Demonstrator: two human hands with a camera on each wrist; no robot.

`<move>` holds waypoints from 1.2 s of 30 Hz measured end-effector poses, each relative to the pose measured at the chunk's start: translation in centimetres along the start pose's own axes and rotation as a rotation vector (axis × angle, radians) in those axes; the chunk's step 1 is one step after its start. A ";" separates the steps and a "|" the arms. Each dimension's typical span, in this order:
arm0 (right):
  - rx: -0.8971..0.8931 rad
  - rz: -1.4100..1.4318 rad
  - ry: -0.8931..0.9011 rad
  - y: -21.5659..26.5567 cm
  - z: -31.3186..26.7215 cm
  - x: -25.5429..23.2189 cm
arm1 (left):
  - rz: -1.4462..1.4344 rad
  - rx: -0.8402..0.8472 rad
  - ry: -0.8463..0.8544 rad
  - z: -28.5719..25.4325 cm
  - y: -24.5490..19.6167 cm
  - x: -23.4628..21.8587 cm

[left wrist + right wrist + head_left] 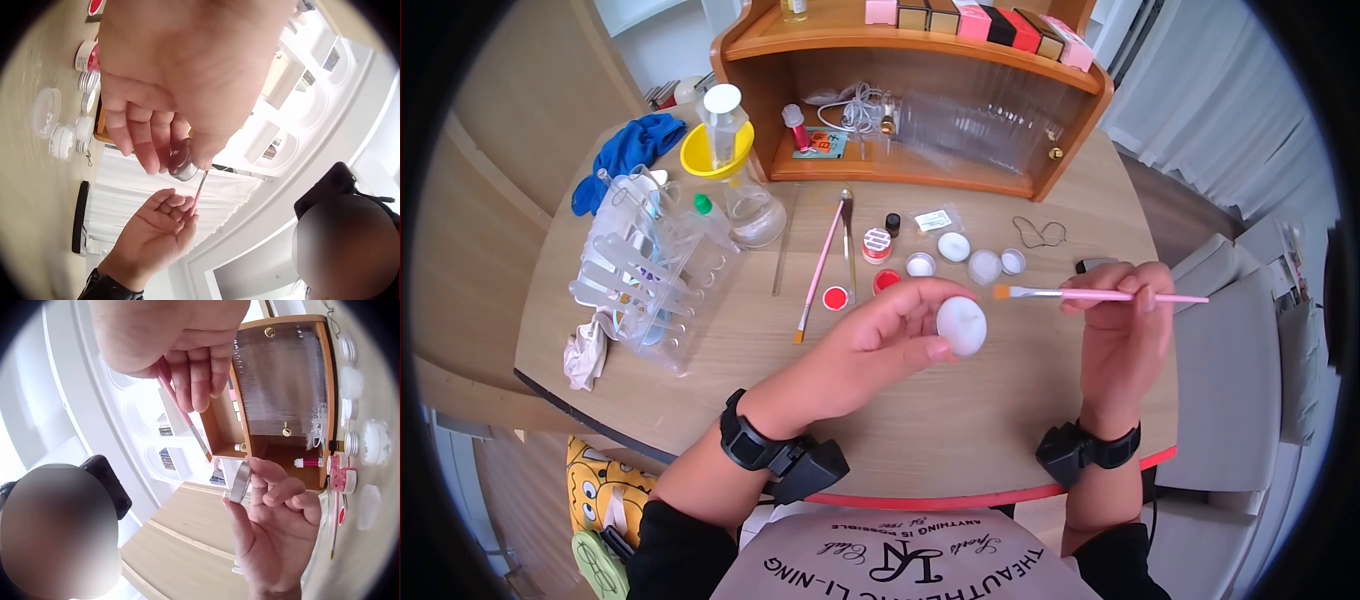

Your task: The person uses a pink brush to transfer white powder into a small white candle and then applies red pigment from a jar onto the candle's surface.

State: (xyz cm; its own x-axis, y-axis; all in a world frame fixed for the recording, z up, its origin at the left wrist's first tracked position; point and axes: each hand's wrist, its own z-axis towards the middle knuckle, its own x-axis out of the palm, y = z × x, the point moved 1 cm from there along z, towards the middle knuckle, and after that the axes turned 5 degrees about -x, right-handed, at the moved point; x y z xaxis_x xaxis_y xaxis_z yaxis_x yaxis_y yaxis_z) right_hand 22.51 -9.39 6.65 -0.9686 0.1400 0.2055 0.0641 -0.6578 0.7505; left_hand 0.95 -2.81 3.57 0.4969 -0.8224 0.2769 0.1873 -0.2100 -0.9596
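A small round container with a whitish top (962,326) is pinched between the thumb and fingers of my left hand (880,345); its metallic side (240,482) shows in the right wrist view. My right hand (1122,340) holds a pink-handled brush (1100,295) between thumb and fingers, with the orange bristles pointing left toward the container, a gap between them. In the left wrist view the brush (197,195) is beyond the container (184,160). What the container holds cannot be made out.
Behind my hands are red pots (835,298), white-topped jars (953,247), a dark bottle (892,224) and another pink brush (820,268). A clear rack (645,290), a flask with a yellow funnel (718,150) and a blue cloth (630,155) are left. A wooden cabinet (900,180) stands behind.
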 end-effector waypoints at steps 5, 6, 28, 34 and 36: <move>-0.008 -0.068 0.060 -0.1 -0.2 0.4 | 0.011 -0.066 0.024 -0.2 -0.2 0.5; -0.010 -0.061 0.085 -0.1 -0.2 0.4 | 0.013 -0.071 0.031 -0.1 -0.1 0.5; 0.000 -0.081 0.141 -0.2 -0.5 0.9 | 0.011 -0.049 0.031 -0.2 -0.2 0.3; -0.102 -0.123 0.103 -0.1 -0.4 0.2 | -0.037 -0.002 0.064 -0.1 -0.3 0.1; -0.098 -0.129 0.129 0.0 -0.5 0.8 | -0.001 -0.029 0.043 -0.1 -0.3 0.1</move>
State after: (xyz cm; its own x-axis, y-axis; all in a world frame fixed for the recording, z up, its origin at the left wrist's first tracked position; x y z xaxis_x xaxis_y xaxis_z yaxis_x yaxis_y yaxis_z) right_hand 21.58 -9.67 6.49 -0.9904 0.1363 0.0245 -0.0804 -0.7099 0.6997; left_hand 0.84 -2.90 3.84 0.4599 -0.8440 0.2760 0.1630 -0.2253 -0.9606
